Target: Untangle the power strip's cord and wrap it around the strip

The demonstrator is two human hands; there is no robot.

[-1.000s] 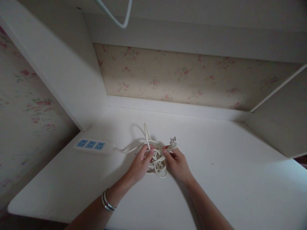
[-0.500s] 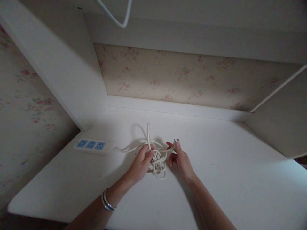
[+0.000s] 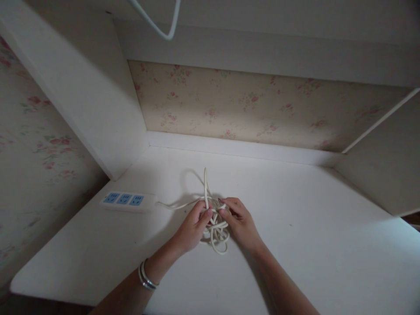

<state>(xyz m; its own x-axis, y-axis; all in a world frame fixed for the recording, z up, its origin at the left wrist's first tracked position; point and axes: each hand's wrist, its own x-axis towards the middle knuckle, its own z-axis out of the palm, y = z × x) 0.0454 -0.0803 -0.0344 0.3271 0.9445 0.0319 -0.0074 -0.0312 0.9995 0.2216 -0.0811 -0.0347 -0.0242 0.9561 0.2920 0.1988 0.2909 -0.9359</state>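
Plug (image 3: 222, 205) and right hand (image 3: 242, 224) lie nearer the left hand (image 3: 193, 226) than 0.5 s earlier, now over the upper edge of the bundled cord (image 3: 219, 226). Right hand: thumb and fingers pinch the plug, its body partly hidden, with a prong showing near the fingertips. Left hand: closed on the cord, thumb against the index finger; 1 loop rises above the grip, and further loops hang below and between the 2 hands. From the bundle, cord runs left to the strip (image 3: 127, 201), which lies on the white desk (image 3: 302, 253) well apart from the hands, its 3 blue sockets facing up. Silver bracelet (image 3: 147, 280) of 2 bands: at the left wrist. Behind the desk: floral wallpaper (image 3: 229, 105).
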